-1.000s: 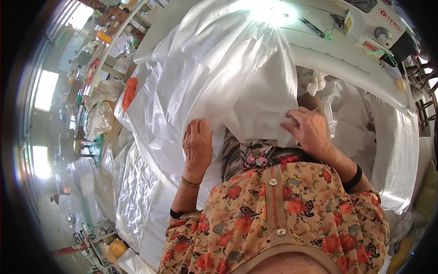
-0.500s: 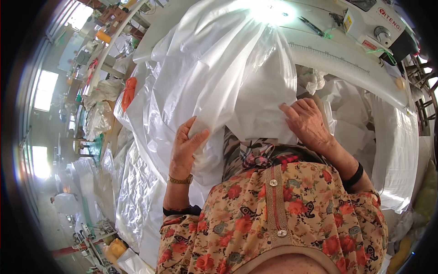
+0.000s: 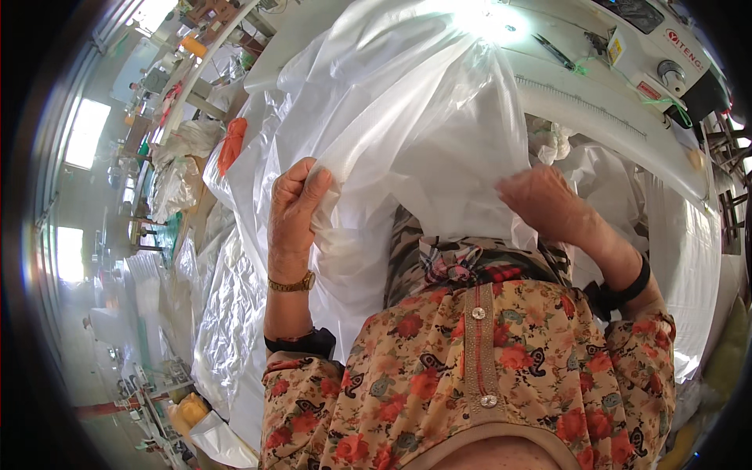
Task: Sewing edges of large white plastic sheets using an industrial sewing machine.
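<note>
A large translucent white plastic sheet [image 3: 462,164] hangs in folds toward my lap from a brightly lit spot on the white worktable. On its left, my left hand [image 3: 294,207] is closed on a gathered fold, thumb uppermost. My right hand [image 3: 548,200] is at the sheet's right edge, its fingers curled in against the plastic; motion blurs their tips. The sheet's far end runs into the glare, where details are lost.
The sewing machine [image 3: 666,59] stands at the far right of the worktable [image 3: 611,113]. Black thread snips [image 3: 553,52] lie near it. A ruler strip [image 3: 580,102] follows the table edge. An orange-red bundle [image 3: 232,146] and crumpled plastic [image 3: 227,313] are at the left.
My left hand has moved left and up, spreading the sheet wider. My right hand has shifted slightly right and is now blurred.
</note>
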The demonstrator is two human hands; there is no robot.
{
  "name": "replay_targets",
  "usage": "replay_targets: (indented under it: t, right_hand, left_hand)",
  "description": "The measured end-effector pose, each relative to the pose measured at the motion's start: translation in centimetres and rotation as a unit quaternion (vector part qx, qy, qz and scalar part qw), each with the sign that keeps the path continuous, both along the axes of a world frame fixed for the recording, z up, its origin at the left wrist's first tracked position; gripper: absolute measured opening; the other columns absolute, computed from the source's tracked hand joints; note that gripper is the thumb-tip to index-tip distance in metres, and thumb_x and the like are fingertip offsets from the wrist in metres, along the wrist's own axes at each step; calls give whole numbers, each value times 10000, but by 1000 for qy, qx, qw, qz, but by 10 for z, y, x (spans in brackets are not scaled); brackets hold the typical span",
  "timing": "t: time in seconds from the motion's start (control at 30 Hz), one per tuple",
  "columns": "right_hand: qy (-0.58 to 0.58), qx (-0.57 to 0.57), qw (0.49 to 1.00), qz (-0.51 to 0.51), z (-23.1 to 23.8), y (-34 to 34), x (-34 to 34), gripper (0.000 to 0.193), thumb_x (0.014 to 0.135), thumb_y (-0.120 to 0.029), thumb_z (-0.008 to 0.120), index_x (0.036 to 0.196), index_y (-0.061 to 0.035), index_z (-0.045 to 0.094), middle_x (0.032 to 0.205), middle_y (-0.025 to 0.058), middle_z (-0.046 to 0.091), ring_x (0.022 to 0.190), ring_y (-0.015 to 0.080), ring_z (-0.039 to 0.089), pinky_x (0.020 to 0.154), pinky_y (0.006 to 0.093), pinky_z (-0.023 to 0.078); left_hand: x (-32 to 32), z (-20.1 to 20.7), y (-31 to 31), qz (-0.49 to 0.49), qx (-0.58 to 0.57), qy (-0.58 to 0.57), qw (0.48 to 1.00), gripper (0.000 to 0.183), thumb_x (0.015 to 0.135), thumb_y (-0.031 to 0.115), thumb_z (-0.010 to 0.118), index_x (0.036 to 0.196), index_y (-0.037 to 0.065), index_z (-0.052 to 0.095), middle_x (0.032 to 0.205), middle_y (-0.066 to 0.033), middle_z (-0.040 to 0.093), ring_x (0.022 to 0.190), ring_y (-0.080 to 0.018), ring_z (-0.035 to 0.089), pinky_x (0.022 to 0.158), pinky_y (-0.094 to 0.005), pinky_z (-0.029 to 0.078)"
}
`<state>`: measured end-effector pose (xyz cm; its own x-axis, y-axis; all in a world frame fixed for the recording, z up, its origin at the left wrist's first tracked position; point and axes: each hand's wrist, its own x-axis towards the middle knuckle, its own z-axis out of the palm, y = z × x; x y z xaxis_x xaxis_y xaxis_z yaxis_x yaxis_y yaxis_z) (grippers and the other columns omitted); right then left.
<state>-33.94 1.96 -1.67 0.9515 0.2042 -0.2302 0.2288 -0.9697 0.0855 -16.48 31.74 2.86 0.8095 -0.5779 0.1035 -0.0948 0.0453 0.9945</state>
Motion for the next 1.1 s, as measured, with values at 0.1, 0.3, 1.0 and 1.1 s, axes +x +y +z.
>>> replay_targets:
  t: [0.1, 0.3, 1.0, 1.1]
  right_hand:
    - [-187, 463, 853, -153, 3, 7, 41, 143, 865, -187, 626, 910, -51, 625, 846, 109, 659, 738, 228, 653, 652, 326, 483]
    - [-73, 837, 395, -371, -9, 31, 115, 167, 899, -230, 629, 987, -88, 632, 906, 40, 637, 694, 117, 598, 597, 262, 468]
    - [1, 642, 766, 37, 29, 86, -25, 203, 881, -205, 669, 884, -6, 632, 751, 89, 653, 730, 246, 633, 650, 332, 484]
    - [74, 711, 688, -121, 22, 89, -22, 254, 900, -242, 655, 940, -3, 578, 746, 71, 658, 737, 165, 632, 639, 310, 486]
  left_hand:
    - [-6, 16, -10, 21, -9, 0, 1000, 179, 929, 180, 611, 810, 47, 613, 718, 69, 556, 638, 4, 440, 585, -161, 342]
    - [-7, 41, -21, 25, -13, -54, 998, 173, 919, 177, 624, 812, 41, 618, 713, 84, 531, 641, 3, 428, 594, -159, 334]
    - [-47, 7, -20, -139, 193, -136, 962, 152, 849, 83, 691, 789, 10, 573, 673, 54, 482, 630, -26, 391, 537, -220, 349]
    - [-61, -6, -23, -112, 181, -59, 975, 141, 855, 81, 686, 807, 18, 570, 688, 55, 482, 648, -16, 392, 545, -215, 350]
